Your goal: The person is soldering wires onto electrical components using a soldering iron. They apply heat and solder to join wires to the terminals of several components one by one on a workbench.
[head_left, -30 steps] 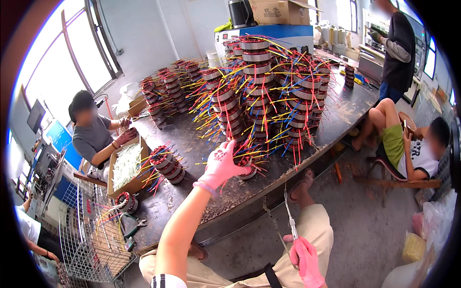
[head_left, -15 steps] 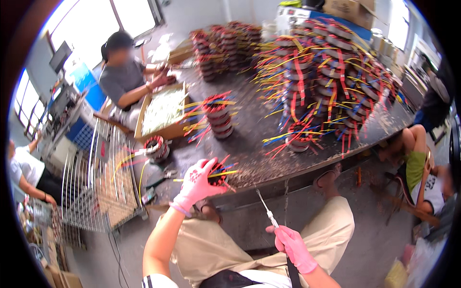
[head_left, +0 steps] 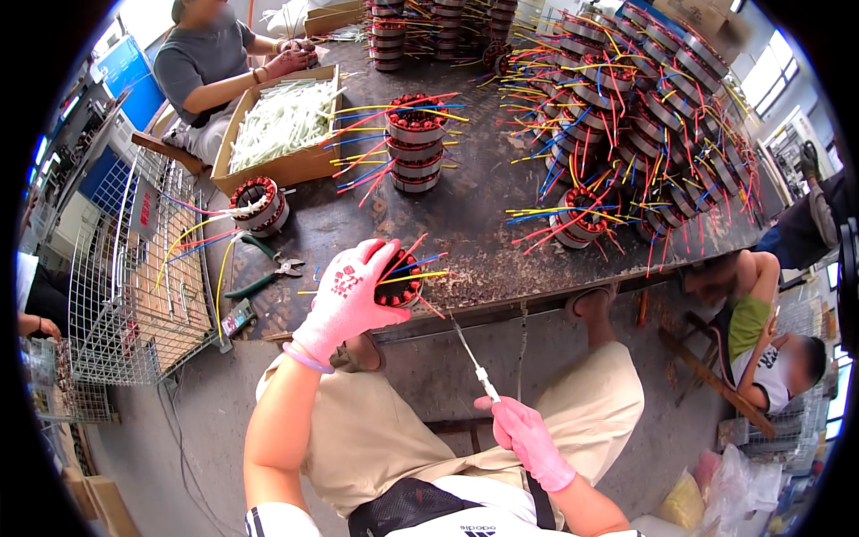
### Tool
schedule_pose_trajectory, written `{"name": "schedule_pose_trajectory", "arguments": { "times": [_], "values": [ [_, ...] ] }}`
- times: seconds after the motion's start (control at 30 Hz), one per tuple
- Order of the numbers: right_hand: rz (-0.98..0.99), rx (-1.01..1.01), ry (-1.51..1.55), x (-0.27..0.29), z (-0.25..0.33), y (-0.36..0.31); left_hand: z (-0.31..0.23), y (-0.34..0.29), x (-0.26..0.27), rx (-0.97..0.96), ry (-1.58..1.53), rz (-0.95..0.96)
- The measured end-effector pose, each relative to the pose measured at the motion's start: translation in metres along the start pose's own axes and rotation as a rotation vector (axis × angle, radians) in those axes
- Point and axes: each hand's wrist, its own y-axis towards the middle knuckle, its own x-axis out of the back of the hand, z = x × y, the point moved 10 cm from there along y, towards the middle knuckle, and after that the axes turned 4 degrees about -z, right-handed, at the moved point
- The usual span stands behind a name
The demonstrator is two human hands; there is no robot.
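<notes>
My left hand (head_left: 347, 291) wears a pink glove and is wrapped round a motor stator (head_left: 400, 292) with dark coils and red, yellow and blue leads. The stator is at the table's near edge, its far side partly under my fingers. In my pink-gloved right hand (head_left: 528, 436), over my lap, is a slim tool (head_left: 476, 361) with a white handle and long thin metal shaft. Its tip points up and left toward the stator but stays apart from it. Left of my left hand lie green-handled cutters (head_left: 268, 267) and a single stator (head_left: 259, 208) with white-sleeved leads.
Beyond my hands stands a short stator stack (head_left: 416, 152). Large stacks (head_left: 626, 116) with loose leads fill the table's right. A cardboard box (head_left: 295, 168) of pale tubes stands before a co-worker (head_left: 210, 72). A wire cage (head_left: 134, 286) is left; another person (head_left: 761, 358) sits right.
The view has tilted downward, so the table shows higher and nearer. Both hands keep their hold, with the tool and stator in nearly the same relation.
</notes>
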Motion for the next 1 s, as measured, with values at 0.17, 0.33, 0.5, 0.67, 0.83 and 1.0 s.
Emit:
{"name": "schedule_pose_trajectory", "arguments": {
  "times": [0.17,0.33,0.5,0.67,0.83,1.0],
  "values": [
    [0.013,-0.006,0.004,-0.002,-0.001,0.003,0.006,0.0,0.0,0.02,0.032,-0.027],
    [0.038,0.014,0.057,-0.003,-0.002,0.004,0.005,0.004,0.0,0.011,0.019,-0.033],
    [0.024,-0.009,0.024,-0.002,-0.005,0.006,0.004,0.006,-0.002,-0.013,0.011,-0.002],
    [0.016,0.016,0.032,0.002,-0.005,0.005,-0.006,0.006,-0.007,-0.037,0.015,-0.049],
    [-0.031,0.033,0.018,0.003,0.003,0.001,-0.011,0.009,-0.015,-0.071,0.006,-0.111],
    [-0.03,0.069,0.04,0.006,0.003,0.001,-0.008,0.012,-0.017,-0.031,0.012,-0.115]
  ]
}}
